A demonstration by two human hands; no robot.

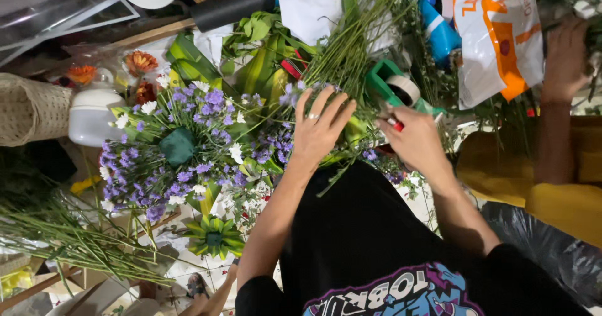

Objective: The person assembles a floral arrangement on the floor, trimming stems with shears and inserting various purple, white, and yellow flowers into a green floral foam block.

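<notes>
Head view: left hand (318, 131) lies spread, fingers (335, 106) wide open, pressing on the bundle of green stems (351, 46) just beside the purple and white flower arrangement (182, 147). Right hand (414, 142) is closed around a small red-tipped tool (396, 125), close to the green tape dispenser (395, 85); whether it's cutters or a marker, can't tell. Another person's arm (555, 121) reaches in at the far right near a white and orange plastic bag (495, 34). Risk, as I judge it: the stems slip from under the flat palm since nothing grips them, or the tool nicks the left fingers, being so near.
</notes>
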